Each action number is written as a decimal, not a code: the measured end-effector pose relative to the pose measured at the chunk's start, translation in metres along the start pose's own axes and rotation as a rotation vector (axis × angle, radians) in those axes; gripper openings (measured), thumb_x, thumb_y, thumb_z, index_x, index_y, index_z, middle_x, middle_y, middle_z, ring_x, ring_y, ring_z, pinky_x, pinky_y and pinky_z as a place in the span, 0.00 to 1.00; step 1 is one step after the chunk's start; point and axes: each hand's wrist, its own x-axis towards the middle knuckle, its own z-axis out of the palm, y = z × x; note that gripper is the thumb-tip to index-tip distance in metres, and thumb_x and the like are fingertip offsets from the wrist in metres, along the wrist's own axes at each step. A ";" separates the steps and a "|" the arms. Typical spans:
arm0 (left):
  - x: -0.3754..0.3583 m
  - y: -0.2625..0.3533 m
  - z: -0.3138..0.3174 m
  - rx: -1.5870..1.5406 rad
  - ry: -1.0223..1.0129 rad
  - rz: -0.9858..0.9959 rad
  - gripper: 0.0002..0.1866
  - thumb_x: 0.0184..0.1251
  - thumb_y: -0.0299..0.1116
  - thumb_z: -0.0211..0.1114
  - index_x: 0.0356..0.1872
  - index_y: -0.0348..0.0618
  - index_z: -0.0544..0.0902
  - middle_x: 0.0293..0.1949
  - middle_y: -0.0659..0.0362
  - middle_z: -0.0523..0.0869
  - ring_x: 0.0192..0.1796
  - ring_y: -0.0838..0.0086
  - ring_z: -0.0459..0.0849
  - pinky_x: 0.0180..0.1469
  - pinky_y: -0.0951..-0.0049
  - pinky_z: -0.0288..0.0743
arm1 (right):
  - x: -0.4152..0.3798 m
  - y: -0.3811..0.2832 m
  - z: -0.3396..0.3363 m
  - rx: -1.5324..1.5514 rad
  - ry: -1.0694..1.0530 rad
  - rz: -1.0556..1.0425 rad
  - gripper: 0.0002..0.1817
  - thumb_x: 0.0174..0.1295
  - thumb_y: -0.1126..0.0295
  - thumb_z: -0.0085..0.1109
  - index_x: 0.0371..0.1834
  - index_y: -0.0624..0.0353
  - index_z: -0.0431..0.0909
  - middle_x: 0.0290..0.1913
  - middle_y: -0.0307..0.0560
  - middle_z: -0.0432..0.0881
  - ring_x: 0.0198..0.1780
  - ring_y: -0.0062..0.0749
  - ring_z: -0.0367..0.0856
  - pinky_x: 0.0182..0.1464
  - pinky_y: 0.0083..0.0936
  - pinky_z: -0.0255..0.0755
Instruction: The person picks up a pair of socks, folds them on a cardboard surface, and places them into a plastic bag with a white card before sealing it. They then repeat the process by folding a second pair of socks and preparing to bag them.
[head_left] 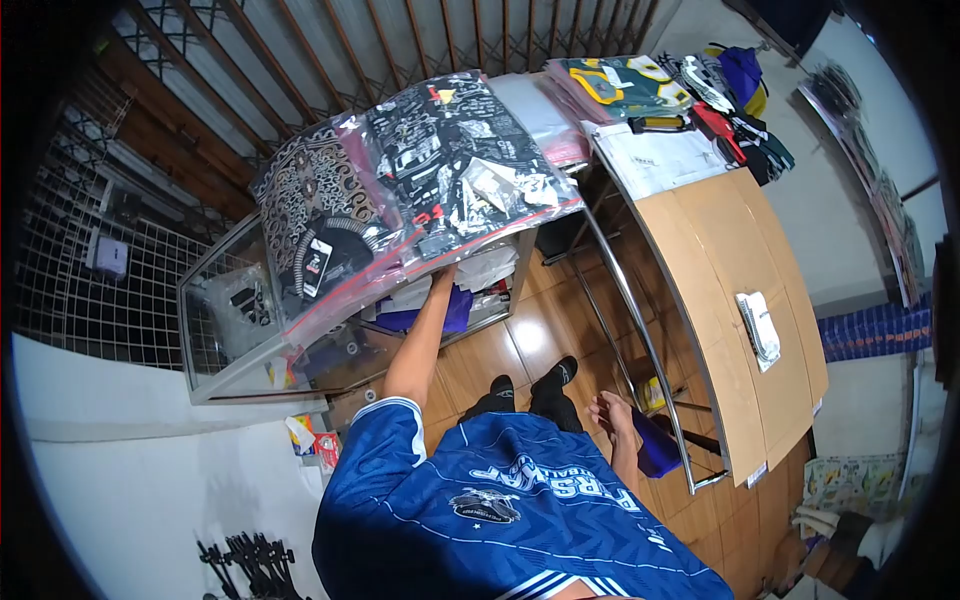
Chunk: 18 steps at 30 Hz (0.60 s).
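1. Black printed shirt, bagged in clear plastic with a red edge, lies at twelve o'clock.
2. Left hand reaches beneath; fingers hidden, cannot tell their state.
3. Right hand, at four o'clock: fingers loosely bent, slightly apart.

At the wearer's six o'clock I see a blue jersey with white lettering and white-striped cuffs. Toward twelve, a black garment is busy with white print and touches of red; at eleven, another garment carries beige scrollwork on black. One o'clock shows a green garment with yellow trim, two o'clock a bright red item, three o'clock plain tan cardboard. The floor tiles are glossy orange-brown.
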 end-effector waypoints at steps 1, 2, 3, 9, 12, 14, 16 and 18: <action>-0.008 -0.003 -0.002 0.005 0.034 0.030 0.22 0.73 0.46 0.71 0.59 0.42 0.88 0.59 0.46 0.91 0.63 0.43 0.86 0.68 0.48 0.76 | 0.003 -0.002 0.002 -0.009 -0.011 -0.007 0.18 0.79 0.58 0.61 0.62 0.57 0.82 0.53 0.47 0.91 0.46 0.34 0.92 0.45 0.31 0.85; -0.016 -0.005 -0.005 0.006 0.107 0.063 0.22 0.73 0.46 0.71 0.59 0.42 0.88 0.59 0.46 0.91 0.63 0.42 0.86 0.68 0.48 0.76 | 0.006 -0.005 0.004 -0.008 -0.011 -0.006 0.17 0.78 0.59 0.62 0.62 0.57 0.82 0.52 0.47 0.91 0.45 0.33 0.91 0.43 0.30 0.85; -0.026 -0.004 -0.015 0.012 0.183 0.088 0.22 0.72 0.46 0.71 0.58 0.42 0.89 0.58 0.46 0.91 0.63 0.42 0.86 0.67 0.48 0.76 | 0.009 -0.011 0.007 -0.007 -0.012 -0.006 0.16 0.78 0.60 0.62 0.61 0.57 0.82 0.51 0.47 0.91 0.43 0.32 0.91 0.40 0.30 0.85; -0.100 -0.007 -0.057 -0.098 0.462 -0.338 0.22 0.68 0.45 0.76 0.55 0.40 0.90 0.53 0.45 0.92 0.61 0.45 0.86 0.68 0.48 0.76 | 0.029 -0.012 0.013 -0.026 -0.056 -0.037 0.12 0.79 0.63 0.62 0.56 0.58 0.82 0.47 0.48 0.92 0.40 0.32 0.91 0.35 0.28 0.85; -0.130 -0.015 -0.063 -0.029 0.481 -0.727 0.27 0.65 0.50 0.79 0.54 0.37 0.89 0.52 0.44 0.91 0.61 0.44 0.86 0.69 0.50 0.76 | 0.037 -0.009 0.014 -0.070 -0.094 -0.034 0.14 0.79 0.61 0.62 0.58 0.58 0.82 0.49 0.49 0.92 0.41 0.33 0.91 0.36 0.29 0.85; -0.139 -0.035 -0.048 0.192 0.529 -0.848 0.30 0.62 0.52 0.82 0.55 0.38 0.89 0.51 0.45 0.91 0.59 0.45 0.86 0.67 0.51 0.79 | 0.050 0.002 0.010 -0.107 -0.124 -0.024 0.19 0.78 0.58 0.62 0.63 0.58 0.82 0.54 0.51 0.91 0.45 0.37 0.92 0.40 0.32 0.85; -0.137 -0.040 -0.056 0.054 0.451 -0.901 0.31 0.63 0.53 0.81 0.57 0.38 0.88 0.55 0.46 0.91 0.62 0.46 0.86 0.67 0.52 0.80 | 0.047 0.005 0.011 -0.113 -0.125 -0.016 0.19 0.78 0.58 0.62 0.63 0.58 0.82 0.53 0.51 0.91 0.45 0.37 0.92 0.38 0.32 0.86; -0.133 -0.040 -0.068 -0.118 0.399 -0.886 0.32 0.64 0.54 0.80 0.58 0.39 0.88 0.58 0.47 0.91 0.65 0.49 0.86 0.67 0.53 0.80 | 0.041 0.007 0.013 -0.108 -0.111 -0.009 0.17 0.78 0.60 0.62 0.60 0.59 0.82 0.51 0.50 0.91 0.43 0.35 0.91 0.37 0.31 0.85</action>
